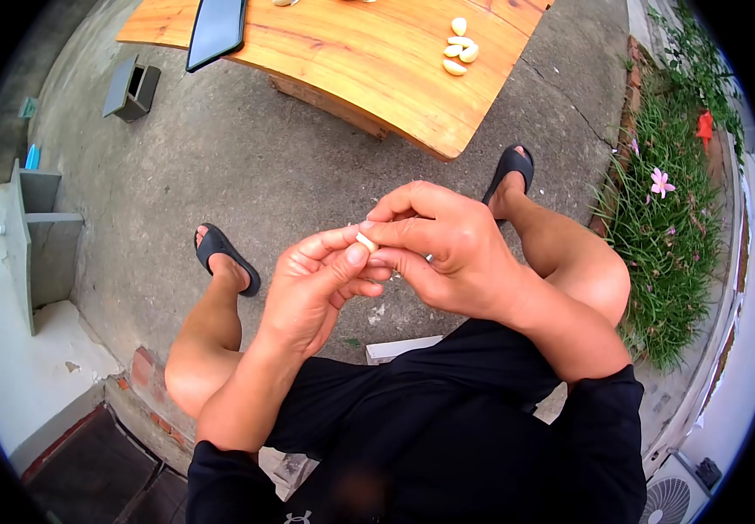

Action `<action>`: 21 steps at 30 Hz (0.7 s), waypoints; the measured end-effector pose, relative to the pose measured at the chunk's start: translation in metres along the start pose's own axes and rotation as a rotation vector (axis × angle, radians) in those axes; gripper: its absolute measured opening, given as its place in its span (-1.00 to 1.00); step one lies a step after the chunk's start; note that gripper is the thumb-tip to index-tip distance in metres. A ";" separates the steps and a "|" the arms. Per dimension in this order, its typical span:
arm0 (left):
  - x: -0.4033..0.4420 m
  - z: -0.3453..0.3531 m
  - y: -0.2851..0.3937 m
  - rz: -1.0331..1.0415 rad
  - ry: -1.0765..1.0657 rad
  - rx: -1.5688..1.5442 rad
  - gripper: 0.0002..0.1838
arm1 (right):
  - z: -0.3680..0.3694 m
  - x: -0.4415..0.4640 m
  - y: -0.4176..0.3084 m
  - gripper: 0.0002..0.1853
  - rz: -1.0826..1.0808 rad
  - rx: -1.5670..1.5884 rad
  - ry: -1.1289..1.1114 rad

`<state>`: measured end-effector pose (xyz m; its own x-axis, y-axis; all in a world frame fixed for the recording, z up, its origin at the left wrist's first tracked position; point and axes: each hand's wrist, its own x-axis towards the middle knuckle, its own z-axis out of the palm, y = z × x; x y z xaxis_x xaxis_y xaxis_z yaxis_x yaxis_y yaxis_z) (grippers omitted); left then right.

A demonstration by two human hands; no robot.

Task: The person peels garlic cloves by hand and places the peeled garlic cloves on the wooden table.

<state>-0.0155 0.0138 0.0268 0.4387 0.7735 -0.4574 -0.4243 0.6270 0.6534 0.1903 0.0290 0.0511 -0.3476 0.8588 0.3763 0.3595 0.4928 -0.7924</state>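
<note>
Grip of left hand (308, 281) and right hand (460, 249) pinches pale clove (366, 243) over concrete (142, 183), near wooden table (351, 74)

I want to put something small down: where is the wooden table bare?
The wooden table is bare across its near middle, between the dark flat slab and the five pale cloves, and left of the slab. It is crowded where the cloves cluster, toward the right.
</note>
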 end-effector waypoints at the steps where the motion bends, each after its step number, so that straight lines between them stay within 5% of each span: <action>1: 0.000 0.000 -0.001 0.002 -0.004 0.005 -0.68 | 0.001 0.000 0.000 -0.77 -0.053 -0.054 0.015; 12: -0.001 -0.010 -0.005 0.089 -0.074 -0.121 -0.81 | 0.011 -0.005 0.004 -0.71 -0.457 -0.312 0.141; 15: -0.001 -0.009 -0.006 0.096 -0.037 -0.157 -0.81 | 0.012 -0.003 0.003 -0.71 -0.371 -0.165 0.117; 18: -0.002 -0.005 -0.007 0.179 0.015 -0.088 -0.82 | 0.003 -0.002 -0.002 -0.72 0.137 0.198 0.028; 21: -0.002 -0.005 -0.008 0.291 0.024 0.027 -0.82 | 0.004 0.000 -0.002 -0.76 0.348 0.457 0.006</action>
<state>-0.0167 0.0079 0.0193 0.2826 0.9226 -0.2625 -0.5083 0.3761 0.7747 0.1866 0.0269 0.0511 -0.2701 0.9611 0.0576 0.0411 0.0713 -0.9966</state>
